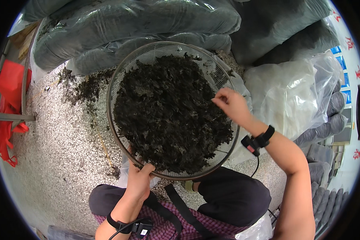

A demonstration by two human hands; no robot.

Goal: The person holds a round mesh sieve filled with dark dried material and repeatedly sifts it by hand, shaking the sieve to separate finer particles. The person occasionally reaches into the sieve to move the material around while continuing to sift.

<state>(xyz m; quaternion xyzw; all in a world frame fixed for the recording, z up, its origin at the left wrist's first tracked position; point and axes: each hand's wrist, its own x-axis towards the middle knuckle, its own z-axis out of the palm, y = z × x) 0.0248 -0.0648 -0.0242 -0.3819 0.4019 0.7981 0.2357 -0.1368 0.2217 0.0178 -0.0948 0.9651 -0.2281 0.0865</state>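
A round wire-mesh sieve [225, 75] is in front of me above the floor, tilted a little. Dark, dried, leafy flakes, seaweed-like [171, 117], cover most of its mesh. My left hand [139, 177] grips the rim at the lower left, thumb on top and fingers underneath. Over the sieve's right side hovers my right hand [232, 105], its thumb and fingertips pinched together at the edge of the heap. Whether a flake sits in that pinch is too small to tell.
Large clear plastic sacks of dark material [138, 21] line the far side. A whitish plastic bag [282, 93] lies at the right. Loose dark flakes [90, 87] litter the speckled floor [63, 144]. Red bags [10, 87] hang by a metal frame [13, 117] at the left.
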